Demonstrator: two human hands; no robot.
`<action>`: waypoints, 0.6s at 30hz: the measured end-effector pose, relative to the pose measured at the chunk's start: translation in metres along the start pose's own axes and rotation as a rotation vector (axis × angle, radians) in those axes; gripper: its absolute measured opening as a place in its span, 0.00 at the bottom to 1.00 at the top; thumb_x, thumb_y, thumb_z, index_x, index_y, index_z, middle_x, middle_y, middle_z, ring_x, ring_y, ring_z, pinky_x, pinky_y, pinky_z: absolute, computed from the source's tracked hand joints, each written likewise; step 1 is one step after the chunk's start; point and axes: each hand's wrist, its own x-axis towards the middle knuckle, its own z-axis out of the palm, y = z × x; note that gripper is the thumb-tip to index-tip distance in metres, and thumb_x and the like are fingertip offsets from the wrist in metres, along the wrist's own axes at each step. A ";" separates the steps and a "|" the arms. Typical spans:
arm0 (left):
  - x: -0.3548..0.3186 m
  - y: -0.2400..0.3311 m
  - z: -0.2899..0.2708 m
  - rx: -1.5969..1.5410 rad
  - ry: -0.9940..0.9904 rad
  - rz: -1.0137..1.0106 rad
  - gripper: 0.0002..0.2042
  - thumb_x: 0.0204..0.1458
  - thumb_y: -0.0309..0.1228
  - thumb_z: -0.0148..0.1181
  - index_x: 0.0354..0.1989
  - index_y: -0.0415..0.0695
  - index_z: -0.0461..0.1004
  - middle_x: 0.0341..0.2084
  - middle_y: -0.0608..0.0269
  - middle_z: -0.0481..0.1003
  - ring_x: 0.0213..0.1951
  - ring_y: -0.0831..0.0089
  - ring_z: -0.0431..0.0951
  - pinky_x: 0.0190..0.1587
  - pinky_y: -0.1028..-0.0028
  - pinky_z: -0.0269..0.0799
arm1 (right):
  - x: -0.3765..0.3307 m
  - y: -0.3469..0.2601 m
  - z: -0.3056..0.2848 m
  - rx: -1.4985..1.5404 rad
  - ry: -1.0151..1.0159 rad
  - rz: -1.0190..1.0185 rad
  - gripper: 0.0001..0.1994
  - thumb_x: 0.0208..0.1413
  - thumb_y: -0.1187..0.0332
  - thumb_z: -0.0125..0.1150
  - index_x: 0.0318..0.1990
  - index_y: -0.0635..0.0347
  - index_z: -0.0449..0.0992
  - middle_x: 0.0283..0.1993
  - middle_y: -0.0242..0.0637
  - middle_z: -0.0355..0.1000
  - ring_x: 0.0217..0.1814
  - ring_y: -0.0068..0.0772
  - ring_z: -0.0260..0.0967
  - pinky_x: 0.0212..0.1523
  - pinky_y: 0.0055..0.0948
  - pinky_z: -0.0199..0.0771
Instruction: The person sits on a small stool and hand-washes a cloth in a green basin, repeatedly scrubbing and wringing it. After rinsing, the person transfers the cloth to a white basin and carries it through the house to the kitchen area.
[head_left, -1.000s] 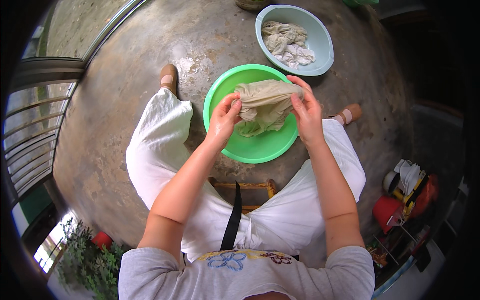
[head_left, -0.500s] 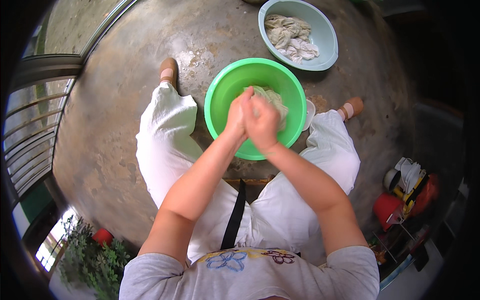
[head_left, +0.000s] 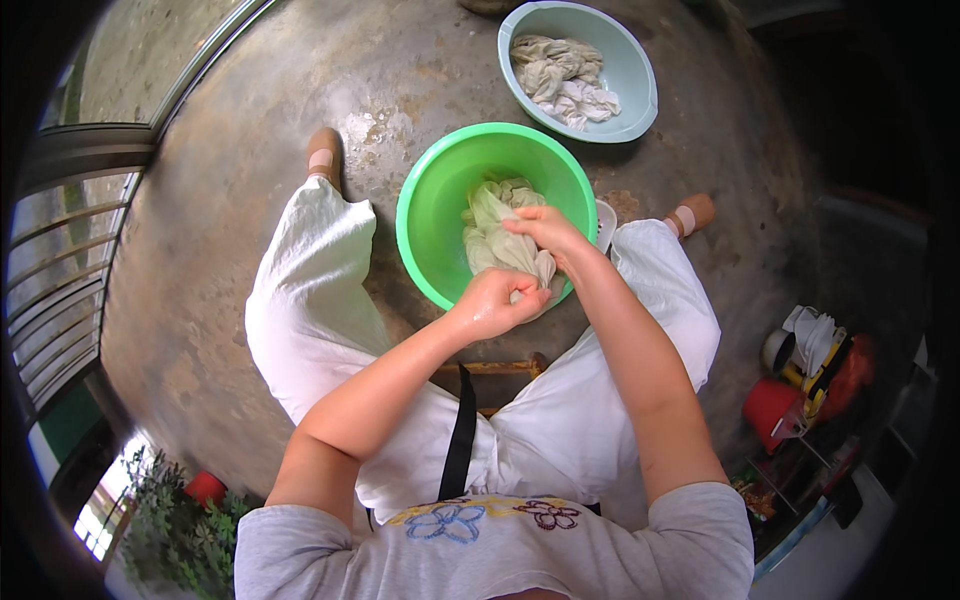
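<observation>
Between my legs stands a bright green basin (head_left: pixel 420 225) with a wet, pale cream cloth (head_left: pixel 490 245) bunched inside. Closed in a fist, my left hand (head_left: pixel 495 305) grips one end of the cloth at the basin's near rim. My right hand (head_left: pixel 548 235) pinches the cloth farther in, on its right side, the thumb and fingers closed around a fold. A stretch of cloth runs between the two hands, and the rest droops into the basin.
A light blue basin (head_left: pixel 640 110) holding crumpled whitish cloths (head_left: pixel 560 75) stands beyond, to the right. A white object (head_left: pixel 606 225) shows partly behind the green basin. Lower right are a red container (head_left: pixel 770 410) and assorted items; lower left, a leafy plant (head_left: pixel 180 530).
My hands, pressed together over the basin before, have parted. The left came down to the near rim; the right moved slightly right. Both now grip the cloth, which is drawn up toward me.
</observation>
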 end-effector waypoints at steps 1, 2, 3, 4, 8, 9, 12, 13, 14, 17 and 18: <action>-0.002 -0.002 0.000 0.129 -0.017 0.036 0.20 0.54 0.39 0.57 0.14 0.43 0.63 0.11 0.74 0.63 0.18 0.81 0.60 0.22 0.74 0.58 | 0.003 0.002 -0.008 0.087 0.039 -0.070 0.15 0.55 0.61 0.58 0.45 0.62 0.74 0.40 0.36 0.73 0.41 0.24 0.70 0.43 0.26 0.69; -0.004 -0.004 -0.005 0.238 -0.004 -0.074 0.18 0.52 0.40 0.60 0.18 0.43 0.64 0.15 0.70 0.66 0.20 0.80 0.62 0.25 0.74 0.61 | -0.006 -0.016 -0.009 0.174 0.068 -0.143 0.14 0.56 0.64 0.57 0.44 0.64 0.74 0.39 0.37 0.74 0.40 0.24 0.71 0.41 0.25 0.70; -0.003 -0.011 -0.010 0.212 0.095 -0.132 0.17 0.52 0.42 0.59 0.21 0.43 0.65 0.17 0.66 0.68 0.22 0.75 0.66 0.27 0.72 0.63 | -0.017 -0.033 -0.009 0.261 0.102 -0.217 0.12 0.56 0.67 0.57 0.44 0.66 0.74 0.39 0.38 0.74 0.39 0.24 0.72 0.40 0.23 0.71; 0.001 -0.022 -0.014 0.186 0.195 -0.189 0.18 0.52 0.45 0.58 0.23 0.43 0.65 0.19 0.63 0.70 0.23 0.70 0.69 0.29 0.70 0.65 | -0.025 -0.045 -0.012 0.300 0.071 -0.252 0.11 0.56 0.69 0.55 0.41 0.67 0.74 0.38 0.35 0.74 0.38 0.23 0.71 0.40 0.23 0.71; 0.024 -0.056 -0.041 -0.069 0.462 -0.304 0.29 0.57 0.56 0.44 0.48 0.37 0.67 0.43 0.47 0.72 0.46 0.63 0.72 0.51 0.68 0.64 | -0.045 -0.065 -0.007 0.465 -0.026 -0.464 0.08 0.54 0.72 0.52 0.38 0.67 0.74 0.38 0.33 0.73 0.38 0.22 0.70 0.40 0.21 0.70; 0.030 -0.061 -0.047 -0.100 0.534 -0.265 0.33 0.58 0.58 0.40 0.52 0.36 0.66 0.47 0.45 0.71 0.51 0.63 0.71 0.55 0.68 0.62 | -0.054 -0.066 -0.002 0.319 -0.012 -0.522 0.08 0.53 0.73 0.52 0.37 0.66 0.74 0.38 0.32 0.73 0.38 0.21 0.69 0.40 0.21 0.69; 0.043 -0.050 -0.054 -0.817 0.448 -0.264 0.37 0.58 0.60 0.35 0.62 0.37 0.57 0.55 0.49 0.66 0.58 0.63 0.65 0.62 0.67 0.56 | -0.080 -0.061 0.016 -0.183 -0.003 -0.802 0.05 0.48 0.74 0.56 0.32 0.63 0.76 0.31 0.32 0.71 0.34 0.26 0.67 0.36 0.25 0.68; 0.046 -0.038 -0.054 -1.059 0.421 -0.255 0.37 0.58 0.60 0.35 0.61 0.38 0.58 0.55 0.51 0.66 0.58 0.63 0.65 0.61 0.67 0.56 | -0.083 -0.053 0.023 -0.317 -0.051 -0.908 0.05 0.47 0.74 0.57 0.32 0.62 0.76 0.29 0.33 0.70 0.33 0.29 0.66 0.36 0.27 0.67; 0.045 -0.018 -0.054 -1.166 0.359 -0.212 0.36 0.56 0.60 0.41 0.60 0.39 0.60 0.54 0.53 0.67 0.55 0.64 0.68 0.57 0.68 0.63 | -0.086 -0.042 0.031 -0.452 -0.089 -1.009 0.06 0.45 0.74 0.59 0.32 0.61 0.77 0.28 0.35 0.68 0.31 0.33 0.65 0.36 0.30 0.66; 0.054 -0.066 -0.054 -1.109 0.328 -0.429 0.19 0.53 0.41 0.55 0.44 0.38 0.72 0.32 0.56 0.76 0.32 0.66 0.77 0.36 0.70 0.73 | -0.101 -0.015 0.059 -0.588 -0.142 -1.039 0.09 0.46 0.68 0.63 0.37 0.57 0.76 0.32 0.34 0.67 0.33 0.40 0.63 0.42 0.34 0.65; 0.056 -0.059 -0.055 -0.993 0.363 -0.585 0.12 0.48 0.33 0.53 0.35 0.36 0.74 0.24 0.55 0.75 0.26 0.66 0.76 0.32 0.69 0.72 | -0.098 -0.004 0.054 -0.582 -0.101 -1.049 0.09 0.47 0.67 0.63 0.36 0.58 0.76 0.34 0.34 0.67 0.32 0.39 0.64 0.41 0.34 0.66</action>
